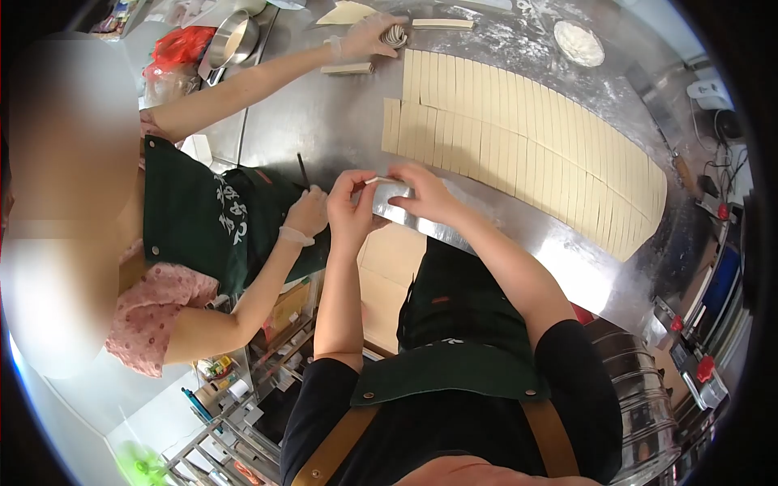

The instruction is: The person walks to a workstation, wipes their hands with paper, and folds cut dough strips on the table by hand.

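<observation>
A short pale strip of dough (378, 180) is pinched between my two hands just over the table's front edge. My left hand (354, 204) is closed, thumb and fingertips on the strip's left end. My right hand (425, 194) curls in from the other side, its fingertips at the right end. Beyond my hands lies a large sheet of dough (502, 121) cut into many narrow strips in two long rows. At the far side, a co-worker's gloved hand (369, 36) touches a coiled, ridged dough piece (394, 36).
The co-worker's other hand (306, 212) holds a thin dark stick (302, 168) left of my hands. Short dough stacks (348, 69) lie nearby. A flour mound (579, 43) sits at the back right, a long knife (655, 105) on the right, a metal bowl (234, 38) at the back left.
</observation>
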Motion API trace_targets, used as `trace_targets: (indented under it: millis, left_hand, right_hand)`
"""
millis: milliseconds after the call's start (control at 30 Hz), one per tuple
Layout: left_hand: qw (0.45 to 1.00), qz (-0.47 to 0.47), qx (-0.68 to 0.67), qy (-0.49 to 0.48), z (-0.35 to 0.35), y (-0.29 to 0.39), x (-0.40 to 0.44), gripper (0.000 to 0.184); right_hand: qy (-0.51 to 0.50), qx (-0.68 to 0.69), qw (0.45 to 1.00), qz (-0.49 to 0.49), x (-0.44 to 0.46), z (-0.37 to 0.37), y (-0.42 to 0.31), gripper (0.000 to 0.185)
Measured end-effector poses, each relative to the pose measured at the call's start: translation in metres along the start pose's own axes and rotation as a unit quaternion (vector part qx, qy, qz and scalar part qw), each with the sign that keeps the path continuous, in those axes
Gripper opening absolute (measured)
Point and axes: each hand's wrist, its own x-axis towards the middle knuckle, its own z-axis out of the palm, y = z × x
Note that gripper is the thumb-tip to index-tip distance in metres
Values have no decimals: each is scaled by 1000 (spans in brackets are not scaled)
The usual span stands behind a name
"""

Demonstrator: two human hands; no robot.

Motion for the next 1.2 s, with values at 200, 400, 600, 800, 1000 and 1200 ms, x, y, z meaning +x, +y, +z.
trace_targets:
  millis: [200, 400, 600, 800, 1000, 1200]
  left_hand:
    - [952, -232, -198, 29, 13, -15, -28, 16]
    - [939, -267, -214, 37, 33, -83, -38, 16]
    - [945, -263, -187, 43, 35, -87, -15, 18]
    - [955, -270, -121, 31, 29, -97, -3, 20]
    - [967, -250, -34, 28, 27, -99, -3, 20]
    - [967, 121, 220, -47, 27, -83, -6, 31]
  right_hand:
    - [-5, 248, 934, 258, -78, 6, 6, 22]
    - [127, 43, 960, 247, -92, 17, 25, 20]
    - [177, -47, 962, 201, -69, 15, 8, 16]
    - [211, -83, 962, 151, -63, 28, 15, 13]
    - [211, -106, 959, 156, -62, 28, 10, 15]
    - [175, -156, 958, 164, -68, 16, 11, 24]
